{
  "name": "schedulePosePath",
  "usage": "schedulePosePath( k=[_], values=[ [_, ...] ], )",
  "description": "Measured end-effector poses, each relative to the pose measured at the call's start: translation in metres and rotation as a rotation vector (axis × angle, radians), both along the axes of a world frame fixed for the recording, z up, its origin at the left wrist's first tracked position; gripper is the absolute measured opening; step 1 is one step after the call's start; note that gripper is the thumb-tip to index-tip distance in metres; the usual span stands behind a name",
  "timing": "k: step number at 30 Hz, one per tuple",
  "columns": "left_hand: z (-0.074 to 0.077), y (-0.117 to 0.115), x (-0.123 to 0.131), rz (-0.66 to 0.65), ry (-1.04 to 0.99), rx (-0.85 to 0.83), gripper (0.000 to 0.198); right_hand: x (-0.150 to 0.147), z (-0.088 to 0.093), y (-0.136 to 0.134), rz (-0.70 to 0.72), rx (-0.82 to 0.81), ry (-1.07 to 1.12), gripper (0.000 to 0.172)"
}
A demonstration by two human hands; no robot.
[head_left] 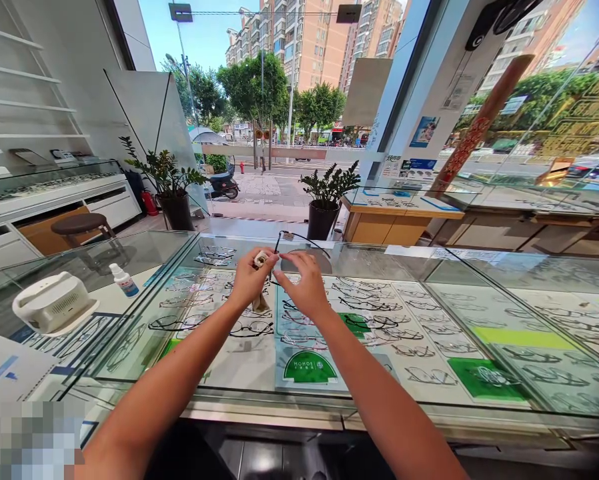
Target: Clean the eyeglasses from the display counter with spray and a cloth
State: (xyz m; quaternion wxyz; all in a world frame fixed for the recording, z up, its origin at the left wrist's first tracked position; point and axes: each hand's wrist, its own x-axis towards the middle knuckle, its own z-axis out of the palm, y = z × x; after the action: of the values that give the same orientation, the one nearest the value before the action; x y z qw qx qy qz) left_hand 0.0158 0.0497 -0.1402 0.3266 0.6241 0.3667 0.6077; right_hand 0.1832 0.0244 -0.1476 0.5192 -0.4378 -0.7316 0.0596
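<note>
Both my hands are raised over a glass display counter (289, 400) filled with rows of eyeglass frames. A pair of thin black-rimmed glasses (299, 238) is held up between them, its temples pointing away from me. My left hand (251, 275) is closed on a small white piece, maybe a cloth or tag (260, 259), pressed against the frame's left side. My right hand (305, 283) pinches the frame near its front with thumb and forefinger, the other fingers curled loosely.
On the counter at left stand a white box-shaped device (52, 303) and a small spray bottle (124, 280). Potted plants (327, 200) stand beyond the counter. More glass cases run left and right. A round stool (82, 225) is behind the left case.
</note>
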Motion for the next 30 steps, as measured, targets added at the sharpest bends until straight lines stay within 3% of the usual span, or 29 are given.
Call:
schedulePosePath(
  k=[6, 12, 20, 25, 30],
  values=[
    [0.005, -0.009, 0.003, -0.024, 0.046, 0.066, 0.030, -0.007, -0.004, -0.002, 0.138, -0.017, 0.083, 0.029],
    [0.012, -0.014, 0.001, -0.052, 0.061, 0.060, 0.026, -0.012, -0.006, -0.008, 0.168, -0.090, 0.221, 0.031],
    [0.028, -0.003, -0.018, -0.028, -0.207, -0.158, 0.032, -0.001, -0.001, 0.000, 0.135, -0.060, 0.257, 0.037],
    [0.036, -0.013, -0.056, 0.082, -0.285, -0.100, 0.019, 0.005, -0.003, 0.006, 0.097, -0.029, 0.263, 0.037],
    [0.036, -0.037, -0.132, 0.358, -0.148, -0.091, 0.010, 0.004, -0.003, 0.005, 0.091, -0.009, 0.265, 0.038]
  ],
)
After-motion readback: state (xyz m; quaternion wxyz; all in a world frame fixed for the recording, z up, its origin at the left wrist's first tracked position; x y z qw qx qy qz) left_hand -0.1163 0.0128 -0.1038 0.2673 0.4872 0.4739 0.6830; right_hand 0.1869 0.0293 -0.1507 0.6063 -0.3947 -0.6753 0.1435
